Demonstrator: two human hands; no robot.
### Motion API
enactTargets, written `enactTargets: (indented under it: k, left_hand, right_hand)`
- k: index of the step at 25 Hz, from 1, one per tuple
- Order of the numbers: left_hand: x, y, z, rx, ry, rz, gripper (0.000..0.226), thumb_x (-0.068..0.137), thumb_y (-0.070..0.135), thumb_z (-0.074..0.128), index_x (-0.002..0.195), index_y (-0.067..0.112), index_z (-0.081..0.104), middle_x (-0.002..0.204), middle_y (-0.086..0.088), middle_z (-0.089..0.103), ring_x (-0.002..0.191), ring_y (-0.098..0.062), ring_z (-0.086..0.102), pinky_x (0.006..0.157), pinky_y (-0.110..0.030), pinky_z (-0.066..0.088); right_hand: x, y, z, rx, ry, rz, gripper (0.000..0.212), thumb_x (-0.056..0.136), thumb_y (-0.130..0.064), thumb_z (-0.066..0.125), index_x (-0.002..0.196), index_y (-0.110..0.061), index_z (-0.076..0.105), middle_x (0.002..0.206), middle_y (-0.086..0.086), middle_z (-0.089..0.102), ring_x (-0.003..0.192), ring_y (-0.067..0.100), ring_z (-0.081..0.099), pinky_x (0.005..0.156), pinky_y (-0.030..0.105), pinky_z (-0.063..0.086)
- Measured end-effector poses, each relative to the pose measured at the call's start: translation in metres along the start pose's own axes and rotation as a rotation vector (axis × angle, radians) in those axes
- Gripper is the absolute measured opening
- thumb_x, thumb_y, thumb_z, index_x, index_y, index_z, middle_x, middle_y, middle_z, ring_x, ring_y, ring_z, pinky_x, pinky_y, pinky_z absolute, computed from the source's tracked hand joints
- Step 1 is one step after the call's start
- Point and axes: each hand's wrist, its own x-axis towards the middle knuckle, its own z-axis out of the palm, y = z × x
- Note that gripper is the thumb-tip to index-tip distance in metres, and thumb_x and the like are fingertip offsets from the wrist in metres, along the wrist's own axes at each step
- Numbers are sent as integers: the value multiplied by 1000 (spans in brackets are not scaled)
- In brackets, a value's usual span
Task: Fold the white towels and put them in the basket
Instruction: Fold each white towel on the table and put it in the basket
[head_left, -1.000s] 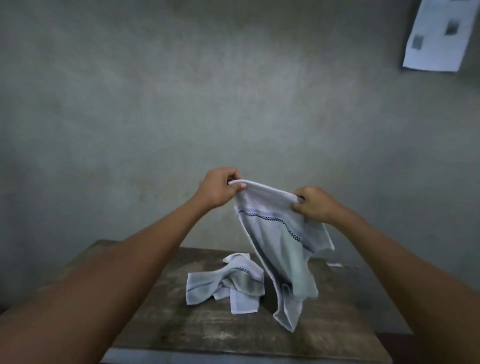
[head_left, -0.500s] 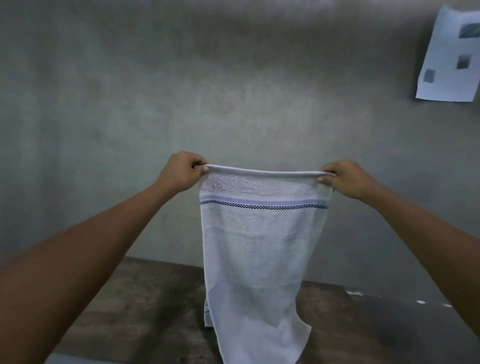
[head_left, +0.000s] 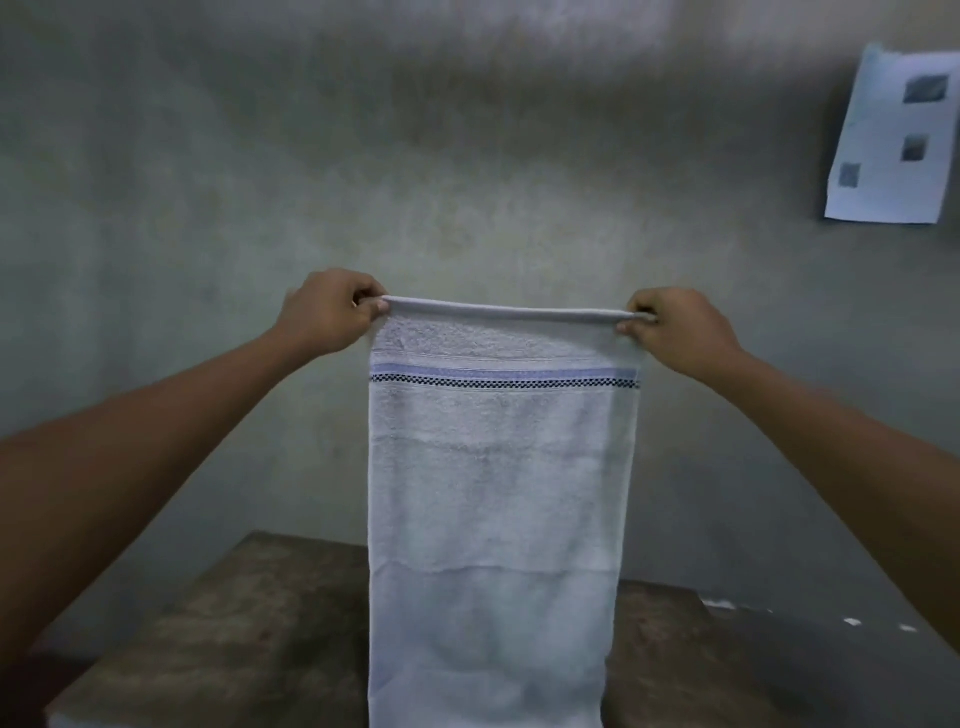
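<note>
towel (head_left: 501, 493) now spread wider, hanging lengthwise down, left hand (head_left: 324, 312) and right hand (head_left: 678, 332) pinching its top corners

No text, label, brand or number can be read anywhere in the view. The one thing that might carry print is a sheet of paper (head_left: 889, 139) stuck on the wall at about two o'clock; it shows three small dark patches, too blurred to tell whether they are pictures or codes, and no letters can be made out on it. The white towel (head_left: 501, 483) bears only a woven blue band and a dark checked line near its top edge, with no tag or lettering visible.
</note>
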Motion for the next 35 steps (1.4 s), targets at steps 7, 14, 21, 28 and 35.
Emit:
enactTargets:
  k: [7, 14, 21, 28, 35]
  left_hand:
    - [-4, 3, -58, -592, -886, -151, 49, 53, 52, 83, 83, 16, 70, 85, 2, 65, 83, -11, 55, 84, -31, 36]
    - [1, 11, -12, -525, -562, -335, 8, 87, 10, 63, 88, 3, 67, 56, -2, 63, 47, -5, 55, 42, -13, 43]
    - [25, 14, 45, -740, -11, -268, 15, 86, 6, 64, 95, -6, 67, 77, -11, 63, 66, -17, 63, 61, -14, 56]
    - [35, 26, 23, -705, 100, -98, 9, 90, 9, 60, 96, 6, 66, 79, -13, 66, 61, -6, 65, 58, -14, 53]
    - [-22, 19, -3, -630, -281, -174, 12, 88, 15, 61, 76, 14, 64, 48, 6, 50, 40, -5, 42, 45, -16, 37]
  right_hand:
    - [-27, 8, -48, 934, -458, 221, 20, 75, -18, 63, 62, -11, 49, 44, -3, 39, 42, 8, 32, 49, 18, 36]
    - [-8, 26, -14, 753, -449, 307, 7, 86, -10, 62, 80, -6, 60, 57, 4, 56, 42, 5, 49, 45, 16, 34]
    - [22, 32, 29, 844, 23, 313, 15, 87, -6, 62, 74, -11, 59, 78, 10, 62, 77, 20, 64, 85, 33, 54]
    - [24, 29, -4, 884, 187, 282, 17, 88, -12, 62, 74, -20, 55, 70, 4, 64, 51, 5, 65, 46, 16, 44]
    - [-35, 26, -20, 997, -343, 506, 17, 86, -7, 53, 70, -13, 48, 38, -6, 40, 29, 7, 30, 32, 13, 22]
